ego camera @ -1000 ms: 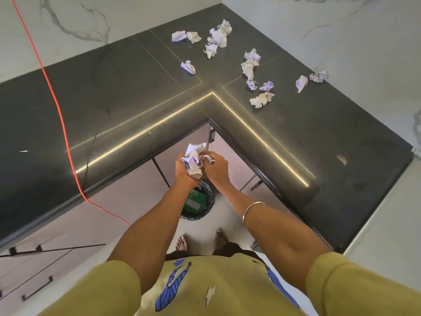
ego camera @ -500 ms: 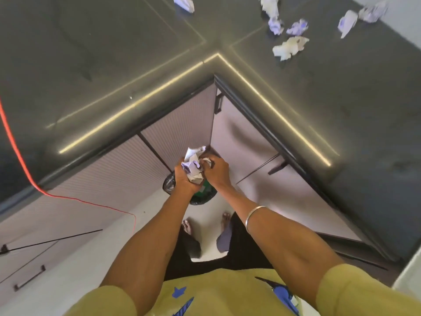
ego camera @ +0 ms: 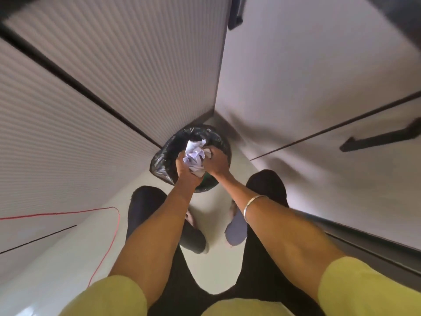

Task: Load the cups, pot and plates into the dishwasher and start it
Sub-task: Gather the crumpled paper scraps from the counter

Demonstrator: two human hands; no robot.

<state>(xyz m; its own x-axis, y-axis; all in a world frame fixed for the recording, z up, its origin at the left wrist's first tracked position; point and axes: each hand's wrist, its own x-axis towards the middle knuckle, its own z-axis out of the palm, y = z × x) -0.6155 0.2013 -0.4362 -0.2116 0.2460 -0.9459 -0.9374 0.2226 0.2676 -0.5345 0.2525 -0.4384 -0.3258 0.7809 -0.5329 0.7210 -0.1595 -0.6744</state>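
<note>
Over bin [ego camera: 164, 160], crumpled white paper [ego camera: 194, 156]

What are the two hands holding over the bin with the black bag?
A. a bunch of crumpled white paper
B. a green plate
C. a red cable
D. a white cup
A: both the left hand and the right hand grip a wad of crumpled white paper right above the bin lined with a black plastic bag.

Paper wad [ego camera: 194, 157] between my left hand [ego camera: 185, 172] and right hand [ego camera: 216, 161], above bin [ego camera: 164, 160] in cabinet corner [ego camera: 214, 108].
</note>
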